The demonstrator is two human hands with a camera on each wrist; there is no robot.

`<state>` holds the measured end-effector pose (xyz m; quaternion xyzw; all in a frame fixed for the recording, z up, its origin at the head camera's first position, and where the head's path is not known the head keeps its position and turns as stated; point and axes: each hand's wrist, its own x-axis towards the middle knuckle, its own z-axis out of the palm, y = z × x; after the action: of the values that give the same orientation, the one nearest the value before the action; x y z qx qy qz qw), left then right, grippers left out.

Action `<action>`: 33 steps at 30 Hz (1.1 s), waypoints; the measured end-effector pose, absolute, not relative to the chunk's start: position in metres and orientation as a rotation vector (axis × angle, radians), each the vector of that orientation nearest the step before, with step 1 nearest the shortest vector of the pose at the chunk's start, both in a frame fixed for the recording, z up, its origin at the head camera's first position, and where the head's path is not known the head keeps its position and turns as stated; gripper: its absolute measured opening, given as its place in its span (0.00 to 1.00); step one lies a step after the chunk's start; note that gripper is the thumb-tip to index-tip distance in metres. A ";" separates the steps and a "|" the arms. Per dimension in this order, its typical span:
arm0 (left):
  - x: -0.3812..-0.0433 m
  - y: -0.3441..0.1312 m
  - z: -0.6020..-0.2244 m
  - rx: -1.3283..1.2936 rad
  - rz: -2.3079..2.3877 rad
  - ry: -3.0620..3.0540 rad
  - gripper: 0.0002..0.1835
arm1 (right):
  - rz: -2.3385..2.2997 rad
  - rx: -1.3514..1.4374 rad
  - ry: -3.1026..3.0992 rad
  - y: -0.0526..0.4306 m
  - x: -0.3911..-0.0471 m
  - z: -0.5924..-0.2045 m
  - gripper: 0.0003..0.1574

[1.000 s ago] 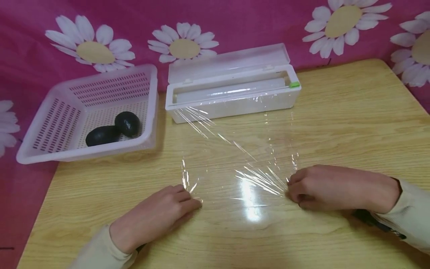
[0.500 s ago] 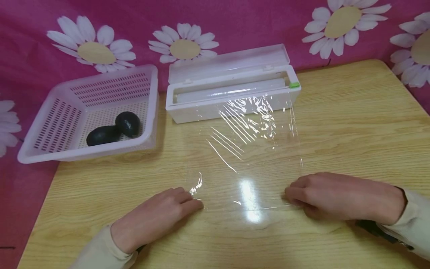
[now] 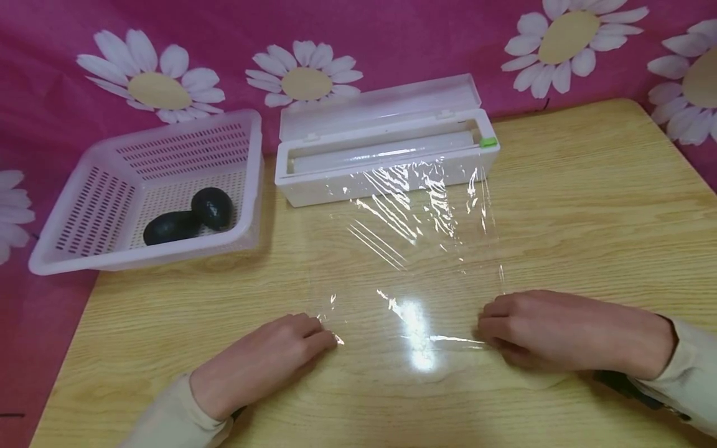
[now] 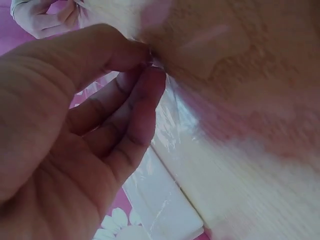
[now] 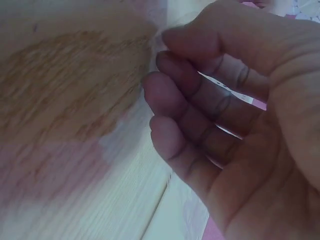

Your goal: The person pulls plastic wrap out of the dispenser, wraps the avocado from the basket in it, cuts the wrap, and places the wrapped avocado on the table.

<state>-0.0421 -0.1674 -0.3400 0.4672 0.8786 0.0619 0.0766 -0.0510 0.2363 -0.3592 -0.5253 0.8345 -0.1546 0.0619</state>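
A clear sheet of plastic wrap stretches toward me from a white dispenser box, its surface creased and shiny near the box. At the sheet's near left corner my left hand pinches the film between thumb and fingertips, as the left wrist view shows with the hand close up. My right hand pinches the near right corner; in the right wrist view the thumb and index fingertip of this hand meet at the film. Inside the box lies the white roll, under a raised lid.
On the left stands a white perforated basket with two dark, glossy oval fruits in it. A green slider sits at the box's right end. Behind the wooden table hangs a magenta flowered cloth.
My right hand has shifted slightly toward me while keeping the film's corner. The creases have moved from the sheet's near right toward the box. My left hand is almost where it was.
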 end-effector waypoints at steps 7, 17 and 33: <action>-0.040 -0.168 -0.338 1.348 0.212 2.544 0.11 | -0.392 -1.565 2.537 0.236 -0.048 -0.359 0.20; -0.037 -0.169 -0.335 1.277 0.259 2.444 0.08 | -0.375 -1.455 2.529 0.234 -0.046 -0.360 0.17; -0.053 -0.162 -0.339 1.560 0.285 2.700 0.03 | -0.582 -1.587 2.752 0.225 -0.080 -0.344 0.12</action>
<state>-0.0528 -0.1620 -0.3387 0.4983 0.8622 0.0909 0.0049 -0.0796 0.2252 -0.3437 -0.4909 0.8513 -0.1801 -0.0440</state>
